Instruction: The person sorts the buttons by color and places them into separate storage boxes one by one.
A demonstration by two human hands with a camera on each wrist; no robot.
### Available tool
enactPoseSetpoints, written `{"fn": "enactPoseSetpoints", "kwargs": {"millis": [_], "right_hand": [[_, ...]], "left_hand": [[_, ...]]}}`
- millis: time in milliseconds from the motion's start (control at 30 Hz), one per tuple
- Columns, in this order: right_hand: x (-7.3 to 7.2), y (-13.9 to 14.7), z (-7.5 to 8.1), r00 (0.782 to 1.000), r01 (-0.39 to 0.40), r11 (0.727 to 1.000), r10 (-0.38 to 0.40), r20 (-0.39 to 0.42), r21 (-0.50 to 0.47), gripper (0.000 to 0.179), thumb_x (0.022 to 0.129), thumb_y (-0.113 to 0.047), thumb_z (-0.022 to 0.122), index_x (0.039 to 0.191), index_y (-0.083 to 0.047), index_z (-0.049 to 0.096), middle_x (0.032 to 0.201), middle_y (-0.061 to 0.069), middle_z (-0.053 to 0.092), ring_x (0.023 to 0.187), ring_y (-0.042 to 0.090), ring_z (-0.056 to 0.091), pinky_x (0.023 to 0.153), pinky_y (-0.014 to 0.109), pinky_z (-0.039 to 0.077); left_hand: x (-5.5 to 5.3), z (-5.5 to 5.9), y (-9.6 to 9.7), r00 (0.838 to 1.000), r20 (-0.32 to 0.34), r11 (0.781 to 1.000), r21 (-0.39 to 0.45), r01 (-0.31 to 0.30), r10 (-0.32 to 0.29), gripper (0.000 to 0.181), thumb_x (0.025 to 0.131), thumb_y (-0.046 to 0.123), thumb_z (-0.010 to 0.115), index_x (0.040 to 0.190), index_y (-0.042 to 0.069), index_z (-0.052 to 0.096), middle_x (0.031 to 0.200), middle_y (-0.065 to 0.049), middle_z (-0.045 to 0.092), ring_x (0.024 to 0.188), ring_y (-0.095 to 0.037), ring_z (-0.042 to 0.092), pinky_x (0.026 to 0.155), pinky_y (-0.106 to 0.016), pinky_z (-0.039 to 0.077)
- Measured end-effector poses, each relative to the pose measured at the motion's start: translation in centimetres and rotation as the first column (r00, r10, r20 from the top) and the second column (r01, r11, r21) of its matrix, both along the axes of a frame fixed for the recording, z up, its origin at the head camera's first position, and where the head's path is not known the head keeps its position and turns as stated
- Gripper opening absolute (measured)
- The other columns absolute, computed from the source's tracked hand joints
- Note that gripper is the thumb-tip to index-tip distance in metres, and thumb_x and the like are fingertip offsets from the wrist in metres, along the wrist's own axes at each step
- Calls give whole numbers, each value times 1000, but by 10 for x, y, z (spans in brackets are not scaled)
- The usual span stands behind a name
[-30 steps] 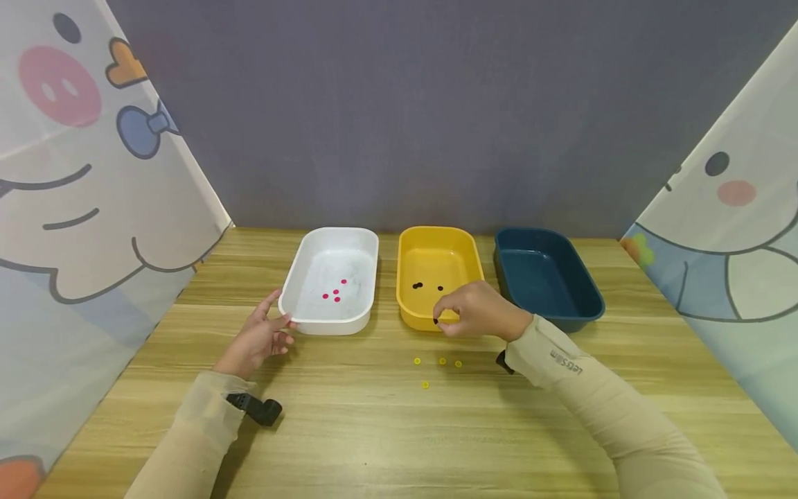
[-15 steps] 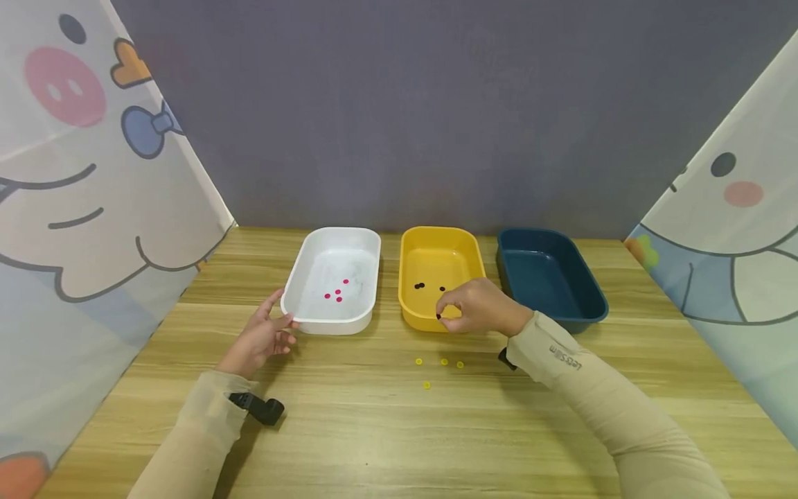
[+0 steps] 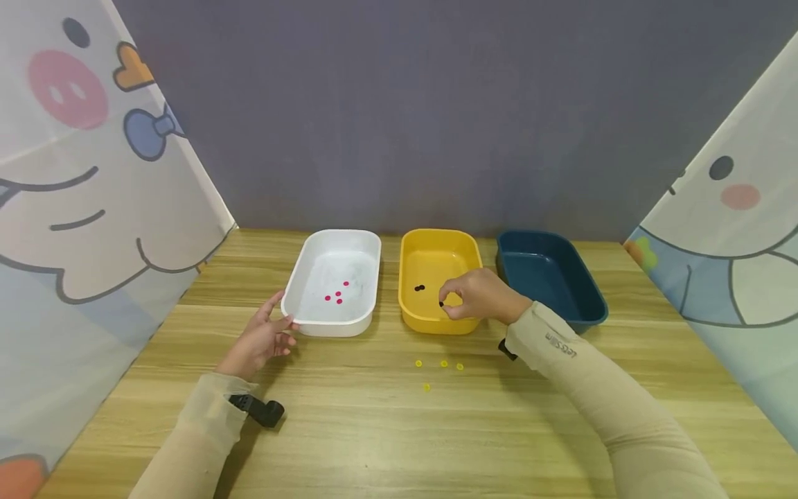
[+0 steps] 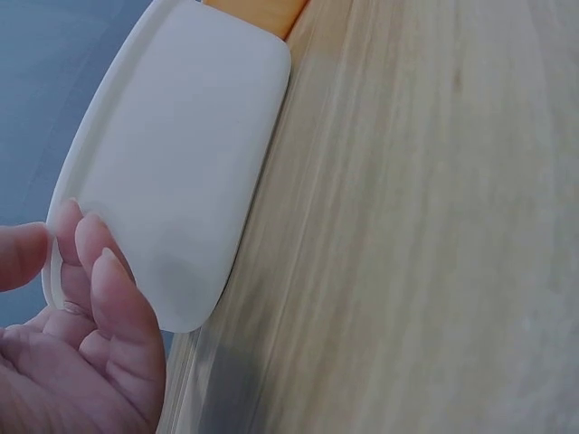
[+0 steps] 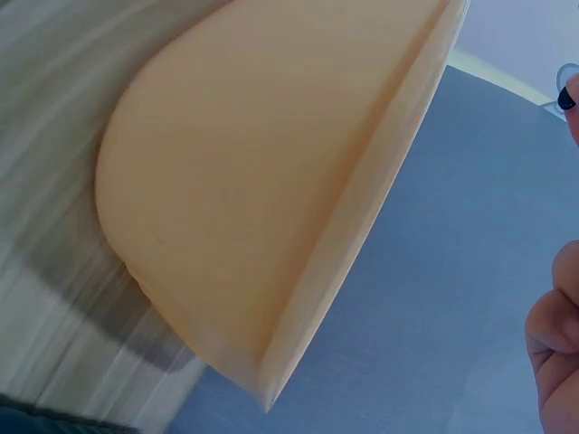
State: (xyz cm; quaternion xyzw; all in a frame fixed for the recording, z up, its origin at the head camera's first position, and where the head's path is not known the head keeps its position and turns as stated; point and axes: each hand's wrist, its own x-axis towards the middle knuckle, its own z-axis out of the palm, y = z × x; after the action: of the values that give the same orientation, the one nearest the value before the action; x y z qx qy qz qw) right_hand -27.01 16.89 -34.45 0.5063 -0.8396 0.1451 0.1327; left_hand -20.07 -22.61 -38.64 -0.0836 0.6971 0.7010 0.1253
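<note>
My right hand (image 3: 480,294) is over the front right part of the yellow tray (image 3: 430,323) and pinches a small black button (image 3: 441,303) between thumb and forefinger. In the right wrist view the black button (image 5: 566,98) shows at a fingertip, by the right edge. Two more black buttons (image 3: 420,287) lie together on the yellow tray's floor. My left hand (image 3: 258,339) touches the near left corner of the white tray (image 3: 330,329), its fingers loosely spread. Several red buttons (image 3: 339,294) lie in that tray. Several yellow buttons (image 3: 444,364) lie on the table before the yellow tray.
A dark blue tray (image 3: 545,277) stands to the right of the yellow one, partly behind the right wrist. The three trays stand in a row on the wooden table (image 3: 349,430). A grey wall (image 3: 399,118) rises behind them, with printed cloth panels at both sides.
My right hand has moved slightly farther over the yellow tray with the black button, and covers another black button that showed on its floor. The left hand stays at the white tray's corner.
</note>
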Motion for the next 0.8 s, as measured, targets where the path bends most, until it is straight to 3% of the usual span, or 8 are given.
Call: {"fn": "enactPoseSetpoints", "kwargs": {"millis": [233, 467, 700, 800], "right_hand": [[-12, -3, 10, 999, 47, 999, -47, 25, 11, 8, 79, -12, 72, 87, -11, 72, 51, -12, 36, 45, -1, 21, 43, 19, 23], [-27, -3, 25, 981, 151, 988, -153, 120, 25, 11, 80, -11, 71, 90, -9, 72, 52, -9, 34, 44, 4, 25, 45, 21, 24], [-41, -11, 31, 984, 174, 984, -175, 20, 29, 14, 82, -15, 69, 92, -8, 74, 47, -9, 29, 42, 6, 19, 44, 21, 19], [-46, -16, 33, 982, 188, 982, -189, 17, 24, 16, 82, -16, 67, 93, -7, 74, 46, -8, 30, 41, 7, 20, 44, 22, 19]], "left_hand": [[0, -2, -1, 1000, -1, 1000, 4, -5, 5, 67, 103, 7, 36, 155, 21, -3, 76, 3, 56, 55, -6, 55, 52, -20, 47], [0, -2, -1, 1000, -1, 1000, -5, -12, 12, 67, 103, 7, 37, 155, 22, -3, 78, 3, 56, 56, -6, 54, 53, -20, 47], [0, -2, 1, 1000, -11, 1000, -17, -16, 16, 67, 103, 8, 38, 155, 22, -1, 78, 2, 55, 55, -6, 54, 51, -20, 46], [0, -3, 2, 1000, -19, 1000, -19, -12, 12, 67, 103, 8, 38, 155, 21, -2, 78, 2, 55, 55, -5, 53, 51, -19, 46]]}}
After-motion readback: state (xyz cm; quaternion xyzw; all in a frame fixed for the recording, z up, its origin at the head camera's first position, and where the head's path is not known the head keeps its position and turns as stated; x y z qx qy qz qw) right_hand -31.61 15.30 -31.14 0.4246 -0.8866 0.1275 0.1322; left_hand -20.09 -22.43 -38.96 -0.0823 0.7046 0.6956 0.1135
